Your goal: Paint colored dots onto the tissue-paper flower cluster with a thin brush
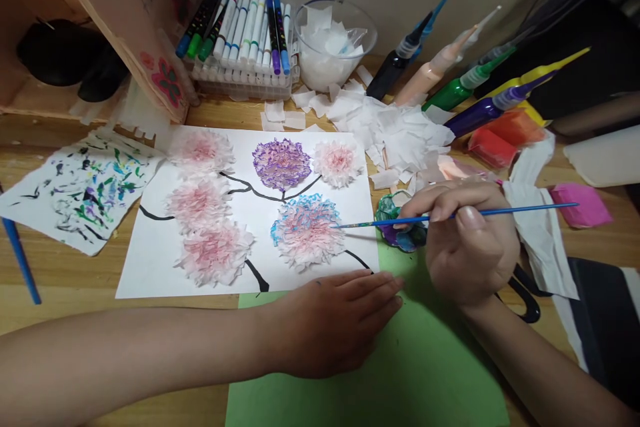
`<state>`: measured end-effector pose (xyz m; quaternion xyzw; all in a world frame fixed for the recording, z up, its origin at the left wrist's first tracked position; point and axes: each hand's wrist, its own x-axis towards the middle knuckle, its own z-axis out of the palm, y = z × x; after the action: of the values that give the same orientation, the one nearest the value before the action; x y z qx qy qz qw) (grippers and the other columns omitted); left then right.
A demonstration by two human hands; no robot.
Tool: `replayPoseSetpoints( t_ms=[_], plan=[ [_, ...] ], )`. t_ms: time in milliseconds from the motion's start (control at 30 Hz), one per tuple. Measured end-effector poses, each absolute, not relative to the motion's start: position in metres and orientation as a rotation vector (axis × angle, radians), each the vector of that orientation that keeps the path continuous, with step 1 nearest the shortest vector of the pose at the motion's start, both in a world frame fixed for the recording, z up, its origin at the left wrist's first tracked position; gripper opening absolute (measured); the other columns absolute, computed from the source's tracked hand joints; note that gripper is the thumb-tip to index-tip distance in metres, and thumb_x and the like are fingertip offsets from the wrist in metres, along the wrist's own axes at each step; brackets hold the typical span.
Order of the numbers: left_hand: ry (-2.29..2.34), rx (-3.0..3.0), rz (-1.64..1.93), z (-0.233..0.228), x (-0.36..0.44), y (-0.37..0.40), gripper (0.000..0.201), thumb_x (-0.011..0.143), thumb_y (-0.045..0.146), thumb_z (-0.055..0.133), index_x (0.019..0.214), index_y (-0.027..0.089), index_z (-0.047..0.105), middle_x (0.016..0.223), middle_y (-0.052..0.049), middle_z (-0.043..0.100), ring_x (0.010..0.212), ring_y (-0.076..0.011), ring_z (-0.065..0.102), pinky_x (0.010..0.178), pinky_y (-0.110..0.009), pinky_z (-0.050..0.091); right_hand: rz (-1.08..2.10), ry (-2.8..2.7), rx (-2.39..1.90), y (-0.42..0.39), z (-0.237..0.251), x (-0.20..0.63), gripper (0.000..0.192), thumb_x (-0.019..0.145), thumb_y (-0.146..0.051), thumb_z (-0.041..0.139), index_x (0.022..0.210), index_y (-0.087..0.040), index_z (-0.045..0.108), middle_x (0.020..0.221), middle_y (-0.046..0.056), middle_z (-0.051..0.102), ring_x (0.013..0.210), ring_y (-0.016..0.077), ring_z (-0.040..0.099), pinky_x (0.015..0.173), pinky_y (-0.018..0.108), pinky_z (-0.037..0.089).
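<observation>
My right hand (465,240) pinches a thin blue paintbrush (515,209), its tip touching the right side of a tissue-paper flower (307,243). That flower is pink and white, with blue paint along its top and left edges. It sits on a white sheet (150,273) with painted black stems, several pink tissue flowers (215,253) and one purple-edged flower (281,163). My left hand (340,320) lies flat, fingers stretched out, across the sheet's lower right edge and a green sheet (400,380). A small paint-stained palette (393,213) is partly hidden behind my right hand.
Paint bottles with pointed tips (470,83) stand at the back right, beside torn white tissue (390,130). A clear bowl (335,30) and a marker case (245,83) are behind. Left are a paint-smeared paper (90,187) and a blue brush (21,260); black scissors (527,303) lie right.
</observation>
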<state>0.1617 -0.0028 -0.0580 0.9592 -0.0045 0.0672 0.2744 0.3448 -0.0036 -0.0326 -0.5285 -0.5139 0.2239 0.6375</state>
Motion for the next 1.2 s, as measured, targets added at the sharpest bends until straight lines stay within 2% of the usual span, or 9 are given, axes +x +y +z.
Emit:
replayPoseSetpoints(
  t_ms=[200,500,933,1067,1200],
  plan=[
    [-0.003,2.568,0.202,-0.058,0.162,-0.004,0.05,0.103,0.028,0.032,0.143,-0.001,0.039,0.153,-0.016,0.038,0.144,-0.0248,0.03,0.121,-0.034,0.019,0.585,-1.139,-1.201,-0.005,-0.034,0.346,0.016,0.085,-0.02,0.045,0.072,-0.02,0.054,0.062,-0.001,0.057,0.057,0.0148,0.057,0.054,0.03,0.044],
    [0.001,2.543,0.218,-0.059,0.161,-0.002,0.05,0.102,0.027,0.036,0.143,-0.002,0.039,0.153,-0.017,0.037,0.144,-0.025,0.03,0.121,-0.035,0.023,0.53,-1.101,-1.177,-0.001,-0.031,0.348,0.015,0.082,-0.018,0.045,0.07,-0.02,0.054,0.061,-0.001,0.057,0.053,0.0155,0.055,0.053,0.031,0.041],
    [-0.008,2.533,0.196,-0.058,0.162,-0.003,0.05,0.102,0.027,0.034,0.143,-0.002,0.039,0.154,-0.017,0.036,0.145,-0.0247,0.029,0.122,-0.035,0.021,0.539,-1.106,-1.223,-0.002,-0.033,0.348,0.016,0.084,-0.02,0.046,0.071,-0.02,0.054,0.063,-0.001,0.058,0.058,0.016,0.058,0.056,0.031,0.043],
    [-0.013,2.554,0.187,-0.056,0.162,-0.001,0.051,0.102,0.028,0.035,0.143,-0.002,0.04,0.154,-0.017,0.035,0.145,-0.0244,0.028,0.121,-0.035,0.025,0.429,-1.069,-1.176,-0.002,-0.028,0.359,0.014,0.082,-0.019,0.048,0.07,-0.021,0.055,0.058,-0.001,0.056,0.053,0.017,0.056,0.055,0.033,0.043],
    [-0.042,2.595,0.155,-0.053,0.163,0.001,0.051,0.101,0.028,0.037,0.142,-0.003,0.04,0.154,-0.019,0.036,0.144,-0.0249,0.03,0.121,-0.033,0.022,0.243,-0.992,-1.103,-0.011,-0.024,0.381,0.012,0.079,-0.023,0.051,0.069,-0.022,0.058,0.054,-0.002,0.052,0.047,0.0172,0.054,0.049,0.034,0.04]
  ],
)
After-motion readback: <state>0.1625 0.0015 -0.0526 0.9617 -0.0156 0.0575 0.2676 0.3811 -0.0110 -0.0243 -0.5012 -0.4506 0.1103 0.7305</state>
